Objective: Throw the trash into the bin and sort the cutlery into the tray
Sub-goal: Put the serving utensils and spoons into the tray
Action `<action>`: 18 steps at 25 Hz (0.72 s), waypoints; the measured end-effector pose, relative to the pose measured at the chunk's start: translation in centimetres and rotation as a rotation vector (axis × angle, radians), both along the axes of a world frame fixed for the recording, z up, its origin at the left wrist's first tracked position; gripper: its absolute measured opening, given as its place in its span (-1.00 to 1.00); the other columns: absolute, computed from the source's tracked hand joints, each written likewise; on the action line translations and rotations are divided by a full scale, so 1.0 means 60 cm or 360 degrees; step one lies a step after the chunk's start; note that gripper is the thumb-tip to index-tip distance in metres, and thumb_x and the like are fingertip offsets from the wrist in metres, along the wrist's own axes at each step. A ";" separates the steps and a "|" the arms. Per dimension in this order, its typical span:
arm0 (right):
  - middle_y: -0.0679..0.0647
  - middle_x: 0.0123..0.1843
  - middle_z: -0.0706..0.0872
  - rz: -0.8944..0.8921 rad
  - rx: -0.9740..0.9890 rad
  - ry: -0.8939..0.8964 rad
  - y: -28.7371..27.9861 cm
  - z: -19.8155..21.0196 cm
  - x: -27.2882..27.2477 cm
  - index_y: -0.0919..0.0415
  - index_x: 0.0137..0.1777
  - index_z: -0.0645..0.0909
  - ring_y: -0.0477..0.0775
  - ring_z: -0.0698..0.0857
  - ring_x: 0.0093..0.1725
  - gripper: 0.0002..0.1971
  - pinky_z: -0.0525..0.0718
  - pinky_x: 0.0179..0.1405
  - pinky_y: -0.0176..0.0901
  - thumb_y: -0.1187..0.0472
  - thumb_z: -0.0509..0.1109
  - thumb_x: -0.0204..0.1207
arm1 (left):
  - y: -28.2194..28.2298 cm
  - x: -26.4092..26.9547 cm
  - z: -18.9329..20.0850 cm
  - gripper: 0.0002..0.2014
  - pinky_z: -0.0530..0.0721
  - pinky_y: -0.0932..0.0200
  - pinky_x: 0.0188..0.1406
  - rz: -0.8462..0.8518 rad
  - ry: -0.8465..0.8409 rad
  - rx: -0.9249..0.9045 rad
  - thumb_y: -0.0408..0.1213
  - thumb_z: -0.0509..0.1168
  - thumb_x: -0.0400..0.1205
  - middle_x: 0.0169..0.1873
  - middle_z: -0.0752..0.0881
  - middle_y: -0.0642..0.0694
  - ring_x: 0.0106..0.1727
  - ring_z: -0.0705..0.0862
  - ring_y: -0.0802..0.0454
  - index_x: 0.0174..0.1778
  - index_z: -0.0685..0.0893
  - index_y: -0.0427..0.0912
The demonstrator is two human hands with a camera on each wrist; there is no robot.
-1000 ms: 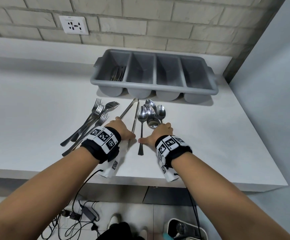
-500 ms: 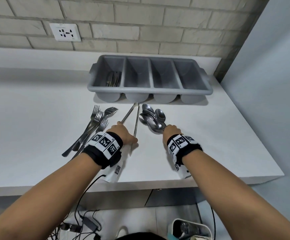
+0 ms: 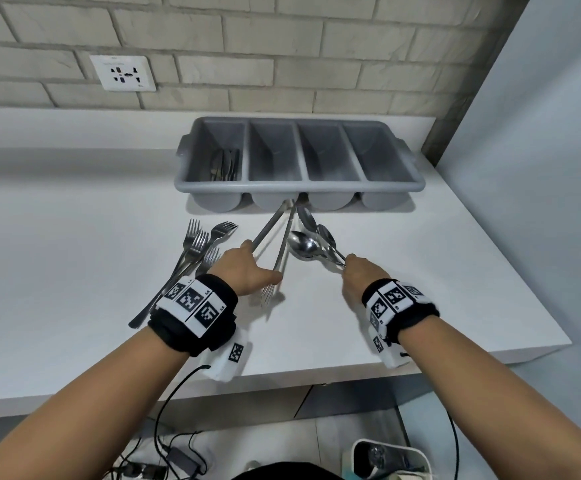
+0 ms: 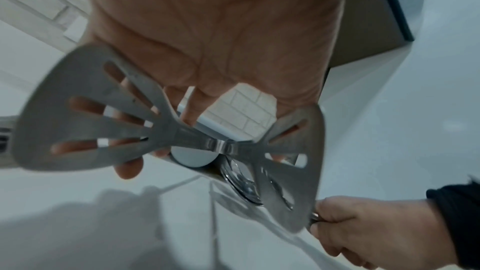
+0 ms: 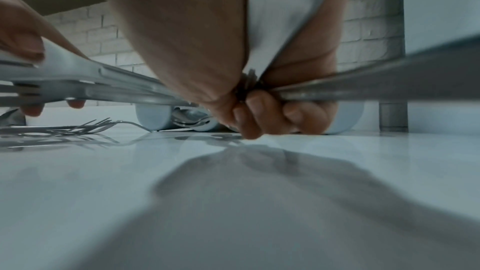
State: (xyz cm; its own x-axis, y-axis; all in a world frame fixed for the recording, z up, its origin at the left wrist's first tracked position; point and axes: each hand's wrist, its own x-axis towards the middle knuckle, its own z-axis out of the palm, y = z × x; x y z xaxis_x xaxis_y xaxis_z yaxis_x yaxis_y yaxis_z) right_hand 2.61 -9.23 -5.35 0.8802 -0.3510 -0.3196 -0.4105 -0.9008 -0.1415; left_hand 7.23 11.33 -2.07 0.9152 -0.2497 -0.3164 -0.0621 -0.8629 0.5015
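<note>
My left hand (image 3: pixel 247 268) grips metal tongs (image 3: pixel 271 230) round their two arms. The hinged end points at the front of the grey four-compartment tray (image 3: pixel 299 187); the slotted paddles (image 4: pixel 78 122) sit under my palm. My right hand (image 3: pixel 360 271) pinches several spoons (image 3: pixel 308 245) by their handles, bowls raised over the counter and pointing toward the tongs. In the right wrist view the fingers (image 5: pixel 246 110) are curled round the handles (image 5: pixel 376 83). Several forks (image 3: pixel 195 247) lie loose on the counter, left of my left hand. Knives (image 3: pixel 225 164) lie in the tray's leftmost compartment.
The white counter (image 3: pixel 420 289) ends at a wall on the right and a brick wall with a socket (image 3: pixel 122 73) behind. A white bin (image 3: pixel 386 459) stands on the floor below, at right. Cables (image 3: pixel 174 455) lie on the floor, at left.
My right hand gathered the spoons, lifted them off the counter and moved right. My left hand raised the tongs, whose hinged end now reaches the tray's front.
</note>
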 end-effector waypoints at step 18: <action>0.47 0.24 0.63 -0.0132 0.0420 -0.0660 -0.053 0.167 0.126 0.28 -0.10 0.43 0.38 0.60 0.28 -0.84 0.51 0.17 0.00 0.30 0.06 0.68 | -0.090 0.219 0.136 -0.45 0.50 0.10 -0.21 0.0325 0.0227 -0.0969 0.11 0.35 0.24 -0.10 0.76 -0.27 -0.23 0.65 -0.17 -0.06 0.77 -0.27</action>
